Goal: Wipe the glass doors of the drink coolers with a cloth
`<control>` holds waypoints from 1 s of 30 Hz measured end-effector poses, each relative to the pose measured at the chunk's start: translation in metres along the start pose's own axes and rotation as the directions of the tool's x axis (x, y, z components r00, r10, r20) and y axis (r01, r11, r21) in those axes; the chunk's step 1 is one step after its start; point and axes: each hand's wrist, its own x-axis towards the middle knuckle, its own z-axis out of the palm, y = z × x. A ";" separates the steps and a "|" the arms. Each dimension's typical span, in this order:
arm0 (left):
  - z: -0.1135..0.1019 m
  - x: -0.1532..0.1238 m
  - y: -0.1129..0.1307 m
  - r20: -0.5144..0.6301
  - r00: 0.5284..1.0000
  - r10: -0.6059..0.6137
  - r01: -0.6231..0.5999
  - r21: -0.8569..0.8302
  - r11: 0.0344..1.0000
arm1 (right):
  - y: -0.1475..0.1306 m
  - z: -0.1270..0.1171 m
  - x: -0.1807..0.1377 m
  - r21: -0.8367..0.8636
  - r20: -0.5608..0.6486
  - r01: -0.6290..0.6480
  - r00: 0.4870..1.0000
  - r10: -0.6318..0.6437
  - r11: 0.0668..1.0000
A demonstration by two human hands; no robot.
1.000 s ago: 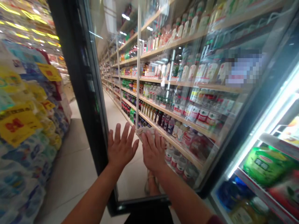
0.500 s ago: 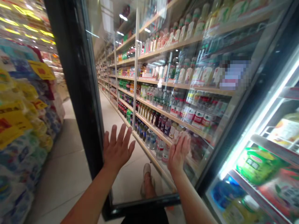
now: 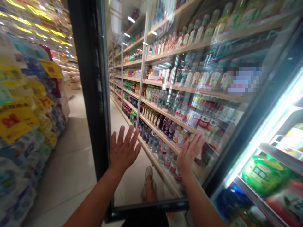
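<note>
A glass cooler door [image 3: 132, 195] with a black frame stands swung out in front of me. My left hand [image 3: 124, 149] lies flat on the glass near the frame's left upright, open with its fingers spread and holding nothing. On the lower right part of the pane, my right hand [image 3: 190, 154] presses a pale, thin cloth [image 3: 199, 154] against the glass, its fingers close together. Most of the cloth is hidden under the hand. Through the pane I see shelves of bottled drinks [image 3: 163, 151], mixed with reflections.
To the right is the lit cooler interior, with a green package [image 3: 262, 173] on a shelf. Stacked plastic-wrapped packs [image 3: 33, 157] with yellow price signs [image 3: 19, 118] line the left side. A tiled floor [image 3: 73, 160] runs between. My foot [image 3: 149, 179] shows through the glass.
My right hand has slid to the right across the glass with the cloth. My left hand stays flat on the pane. The view has shifted slightly.
</note>
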 end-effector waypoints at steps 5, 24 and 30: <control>-0.002 0.001 0.001 0.000 1.000 -0.007 0.007 -0.011 1.000 | -0.056 0.011 -0.052 -0.011 0.194 0.376 0.910 -0.367 0.926; 0.002 0.001 -0.004 -0.014 1.000 0.000 -0.001 -0.028 1.000 | -0.146 0.014 0.084 0.072 0.166 0.588 0.789 -0.591 0.806; 0.002 -0.001 -0.003 -0.009 1.000 0.005 -0.004 0.002 1.000 | -0.071 0.006 0.047 -0.049 0.078 0.268 0.961 -0.264 0.962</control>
